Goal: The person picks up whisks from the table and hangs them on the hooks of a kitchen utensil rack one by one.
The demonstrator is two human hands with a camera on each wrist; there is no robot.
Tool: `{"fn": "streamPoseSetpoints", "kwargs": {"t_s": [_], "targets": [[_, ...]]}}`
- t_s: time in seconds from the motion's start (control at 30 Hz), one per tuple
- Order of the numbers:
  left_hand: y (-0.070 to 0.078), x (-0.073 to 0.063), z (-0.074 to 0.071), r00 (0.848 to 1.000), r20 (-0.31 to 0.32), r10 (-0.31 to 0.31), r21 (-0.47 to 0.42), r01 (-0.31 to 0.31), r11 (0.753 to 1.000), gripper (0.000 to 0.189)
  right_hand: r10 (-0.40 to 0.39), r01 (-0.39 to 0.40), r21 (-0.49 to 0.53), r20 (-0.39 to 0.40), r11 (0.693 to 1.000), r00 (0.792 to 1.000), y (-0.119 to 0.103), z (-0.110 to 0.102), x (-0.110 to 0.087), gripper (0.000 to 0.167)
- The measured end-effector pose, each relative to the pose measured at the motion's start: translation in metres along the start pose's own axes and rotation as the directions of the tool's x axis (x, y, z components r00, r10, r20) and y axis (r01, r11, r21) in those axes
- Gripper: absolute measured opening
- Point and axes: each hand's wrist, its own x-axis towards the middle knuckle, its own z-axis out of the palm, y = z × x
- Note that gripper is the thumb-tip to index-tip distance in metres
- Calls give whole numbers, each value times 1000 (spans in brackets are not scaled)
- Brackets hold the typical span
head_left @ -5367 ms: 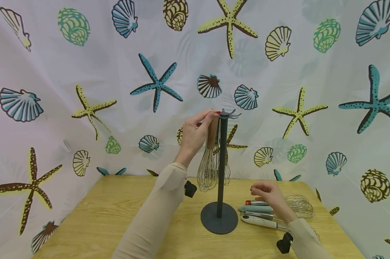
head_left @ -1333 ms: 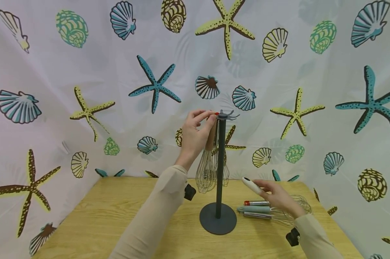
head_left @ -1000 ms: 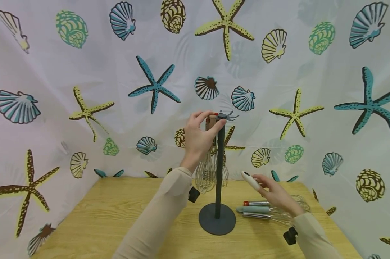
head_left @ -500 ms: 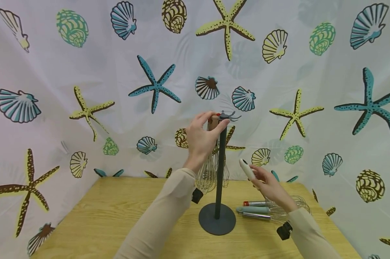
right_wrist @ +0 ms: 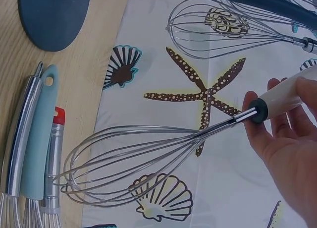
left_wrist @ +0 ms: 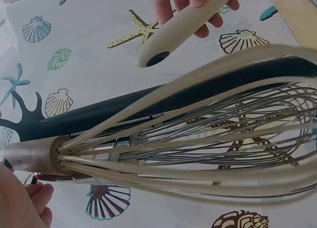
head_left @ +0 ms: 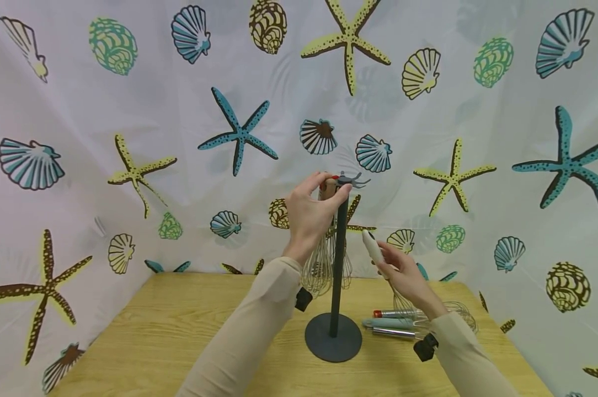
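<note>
2+ hung whisks (head_left: 316, 268); L hand (head_left: 307, 215) curled round stand (head_left: 337, 264) top; R hand (head_left: 404, 274) grips white whisk (head_left: 372, 247), unhung; 3 loose whisks (head_left: 389, 323) rem. on surface (head_left: 204, 309).

Head view facing forward and down at the stand (head_left: 337, 275), left-wrist view close on its left, right-wrist view at its right, both sharing the white handle (head_left: 373, 248)

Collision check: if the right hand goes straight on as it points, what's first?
Likely the stand, high up near the left hand, with the white whisk leading; depth is unclear, so the right hand might miss.
</note>
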Motion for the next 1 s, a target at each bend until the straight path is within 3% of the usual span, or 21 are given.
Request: {"fn": "streamPoseSetpoints", "kwargs": {"t_s": [0.17,0.4,0.67,1.0], "targets": [[1,0,2,999,17,-38,-21,38,999,25,-3,3,16,-3,1000,1000,-3,1,1,53],[3,-5,2,990,3,-138,35,137,990,39,-23,24,25,-20,999,1000,-5,1,3,51],[5,-3,2,998,23,-52,45,51,998,35,-10,12,63,-36,998,999,-11,4,6,52],[5,-6,4,993,-19,-113,48,114,992,41,4,0,94,-43,996,999,-16,5,10,53]]}}
